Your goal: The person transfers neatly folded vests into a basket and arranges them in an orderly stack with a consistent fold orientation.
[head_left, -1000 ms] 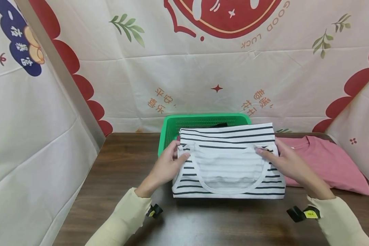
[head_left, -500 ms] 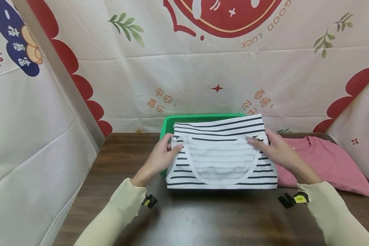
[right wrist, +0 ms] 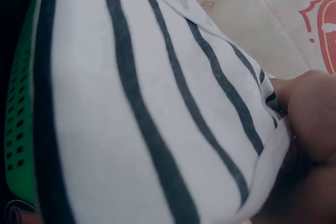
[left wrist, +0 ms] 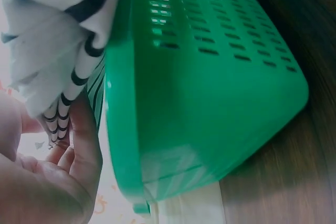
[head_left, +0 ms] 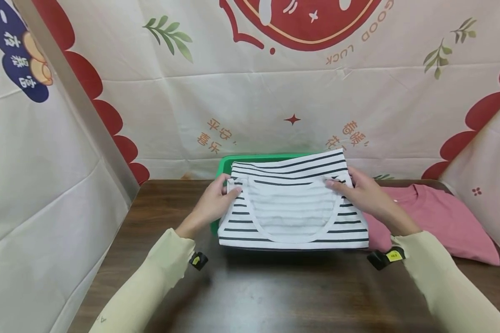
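A folded white shirt with dark stripes (head_left: 291, 212) is held up between both hands, its wide round neckline facing me. My left hand (head_left: 211, 203) pinches its left edge, thumb in front and fingers behind. On the opposite edge my right hand (head_left: 371, 196) grips the cloth the same way. Behind and below the shirt stands a green plastic basket (head_left: 225, 165), mostly covered by it in the head view. In the left wrist view, the shirt overlaps the rim of the basket (left wrist: 123, 129), with the left fingers (left wrist: 86, 145) close beside that rim.
A folded pink T-shirt (head_left: 433, 217) lies on the brown wooden table (head_left: 250, 296) to the right of the basket. A printed white cloth (head_left: 250, 101) hangs behind the table, and further cloth walls stand on both sides.
Both hands have carried the striped shirt away from me and slightly left. It now covers most of the basket's opening, which showed more of its inside earlier. The pink T-shirt stays put.
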Demonstrator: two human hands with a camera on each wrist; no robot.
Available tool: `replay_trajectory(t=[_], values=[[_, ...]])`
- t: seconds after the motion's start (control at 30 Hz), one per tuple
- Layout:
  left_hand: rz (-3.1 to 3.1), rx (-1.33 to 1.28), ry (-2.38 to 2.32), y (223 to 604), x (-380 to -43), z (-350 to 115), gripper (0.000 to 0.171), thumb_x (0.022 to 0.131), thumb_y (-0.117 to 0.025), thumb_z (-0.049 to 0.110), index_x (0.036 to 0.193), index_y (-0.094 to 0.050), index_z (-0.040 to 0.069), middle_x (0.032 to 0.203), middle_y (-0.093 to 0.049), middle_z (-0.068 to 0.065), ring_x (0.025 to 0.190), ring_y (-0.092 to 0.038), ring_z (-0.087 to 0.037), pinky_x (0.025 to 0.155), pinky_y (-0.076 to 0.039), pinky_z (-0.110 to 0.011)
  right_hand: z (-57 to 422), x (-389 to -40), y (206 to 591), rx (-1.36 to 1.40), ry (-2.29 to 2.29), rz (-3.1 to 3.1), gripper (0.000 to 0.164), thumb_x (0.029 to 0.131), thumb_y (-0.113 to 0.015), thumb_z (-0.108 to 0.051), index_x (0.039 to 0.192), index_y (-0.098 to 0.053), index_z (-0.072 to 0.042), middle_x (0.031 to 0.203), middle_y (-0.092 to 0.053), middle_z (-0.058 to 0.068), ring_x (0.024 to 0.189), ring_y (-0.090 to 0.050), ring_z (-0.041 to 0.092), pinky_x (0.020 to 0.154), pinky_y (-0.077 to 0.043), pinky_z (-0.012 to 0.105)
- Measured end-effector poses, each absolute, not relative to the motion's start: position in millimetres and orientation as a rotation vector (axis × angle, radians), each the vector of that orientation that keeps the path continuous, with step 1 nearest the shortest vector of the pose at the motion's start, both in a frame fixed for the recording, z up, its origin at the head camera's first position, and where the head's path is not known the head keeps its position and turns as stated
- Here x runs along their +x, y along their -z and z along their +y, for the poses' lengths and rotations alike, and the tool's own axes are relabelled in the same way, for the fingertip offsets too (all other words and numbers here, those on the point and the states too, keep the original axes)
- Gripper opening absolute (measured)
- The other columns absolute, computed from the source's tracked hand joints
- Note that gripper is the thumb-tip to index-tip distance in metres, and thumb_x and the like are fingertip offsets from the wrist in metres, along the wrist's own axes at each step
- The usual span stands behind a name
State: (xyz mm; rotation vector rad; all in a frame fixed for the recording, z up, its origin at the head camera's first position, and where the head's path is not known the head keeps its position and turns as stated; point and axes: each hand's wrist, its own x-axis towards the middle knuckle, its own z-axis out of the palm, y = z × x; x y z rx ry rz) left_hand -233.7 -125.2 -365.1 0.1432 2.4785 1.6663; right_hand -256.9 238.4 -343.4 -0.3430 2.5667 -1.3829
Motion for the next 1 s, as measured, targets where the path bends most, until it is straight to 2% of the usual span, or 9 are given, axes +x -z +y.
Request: replay_trajectory(t=[0.23,0.7,1.0], values=[[2.48,0.095,-1.638,368,-245,-129,0.027,0.102,-0.056,0.026,0.126,-0.048,0.015,0.099,-0.07,-0.01,0.076,-0.072,-0.02,0.064,-0.059,-0.036,234,-269,339,-0.324,1.324,2.559,0.064,0.096,-0.061,-0.048,0.144,-0.036,-0.013,0.107,-0.069,0.017,0.082,-0.073,0.023,0.067,-0.06,0.039],[2.466,0.005,-1.602,368,-264,-134,0.028,0.103,-0.053,0.033,0.127,-0.048,0.019,0.1,-0.07,-0.009,0.078,-0.072,-0.02,0.065,-0.058,-0.035,232,-285,340,-0.248,1.388,2.489,0.073,0.094,-0.06,-0.053,0.152,-0.029,-0.021,0.109,-0.068,0.016,0.087,-0.073,0.025,0.071,-0.06,0.041],[2.491,-0.009,-1.584,370,-272,-135,0.028,0.103,-0.053,0.034,0.126,-0.048,0.018,0.098,-0.07,-0.009,0.078,-0.071,-0.021,0.065,-0.057,-0.035,232,-290,339,-0.29,1.406,2.474,0.073,0.098,-0.058,-0.046,0.157,-0.02,-0.024,0.119,-0.064,0.02,0.091,-0.073,0.026,0.073,-0.06,0.043]])
